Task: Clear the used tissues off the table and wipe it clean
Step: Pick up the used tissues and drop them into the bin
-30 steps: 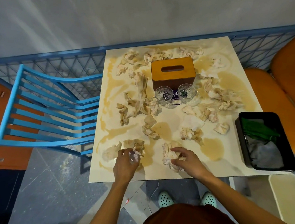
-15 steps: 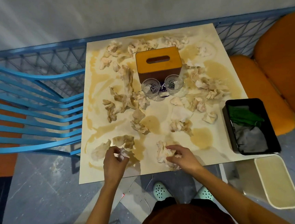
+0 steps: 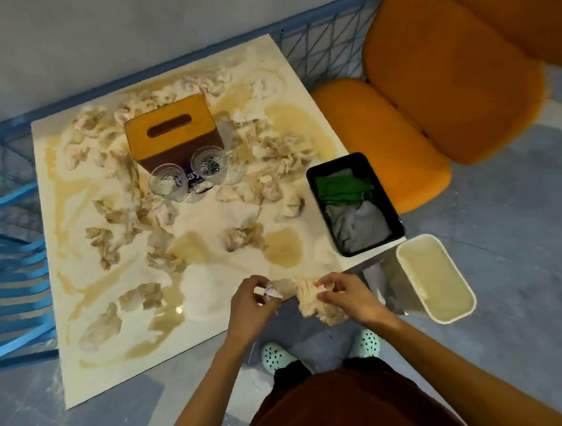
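A cream square table (image 3: 92, 365) is smeared with brown liquid and littered with several crumpled, stained tissues (image 3: 241, 236). My left hand (image 3: 250, 309) pinches a small crumpled tissue (image 3: 272, 291) at the table's near edge. My right hand (image 3: 344, 295) grips a larger stained tissue wad (image 3: 311, 303) that hangs just past the near edge. A black tray (image 3: 381, 176) at the table's right corner holds a green cloth (image 3: 342, 187) and a grey cloth (image 3: 359, 226).
A wooden tissue box (image 3: 170, 127) and two glasses (image 3: 167, 182) (image 3: 208, 163) stand mid-table. A cream bin (image 3: 434, 277) sits on the floor right of the table. Orange seats (image 3: 430, 74) lie to the right, a blue slatted chair (image 3: 2, 271) to the left.
Both hands have lifted their tissues off the tabletop and moved right toward the near right corner. The view has swung right, bringing the cream bin closer.
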`<control>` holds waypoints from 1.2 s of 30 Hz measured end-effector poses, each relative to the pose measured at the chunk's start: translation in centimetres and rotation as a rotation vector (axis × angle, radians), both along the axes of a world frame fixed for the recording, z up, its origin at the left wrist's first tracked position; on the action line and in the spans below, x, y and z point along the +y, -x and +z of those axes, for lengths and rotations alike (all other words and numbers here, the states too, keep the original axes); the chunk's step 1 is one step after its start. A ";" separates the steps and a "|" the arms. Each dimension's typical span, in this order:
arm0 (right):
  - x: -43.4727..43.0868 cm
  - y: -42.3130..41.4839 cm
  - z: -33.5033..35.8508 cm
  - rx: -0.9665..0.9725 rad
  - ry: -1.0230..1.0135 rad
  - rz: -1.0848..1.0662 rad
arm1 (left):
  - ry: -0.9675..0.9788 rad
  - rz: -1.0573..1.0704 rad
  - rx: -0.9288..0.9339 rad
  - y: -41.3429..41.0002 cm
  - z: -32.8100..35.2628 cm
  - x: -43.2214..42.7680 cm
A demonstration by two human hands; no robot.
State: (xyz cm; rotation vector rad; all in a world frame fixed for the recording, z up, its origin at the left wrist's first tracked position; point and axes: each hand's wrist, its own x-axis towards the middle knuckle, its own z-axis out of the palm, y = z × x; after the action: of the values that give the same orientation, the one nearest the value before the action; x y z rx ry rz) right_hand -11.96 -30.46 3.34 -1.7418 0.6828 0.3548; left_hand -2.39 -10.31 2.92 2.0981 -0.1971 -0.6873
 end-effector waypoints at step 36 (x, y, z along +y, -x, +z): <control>-27.4 19.3 -24.6 0.299 -0.212 -0.896 | -0.162 -0.311 0.578 11.4 -22.5 -42.6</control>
State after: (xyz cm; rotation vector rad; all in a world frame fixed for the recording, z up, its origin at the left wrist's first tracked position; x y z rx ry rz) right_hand -31.25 -57.85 -21.26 -1.0440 1.4928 0.0499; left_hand -13.77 -52.95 -19.61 1.9420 -0.1451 -1.5051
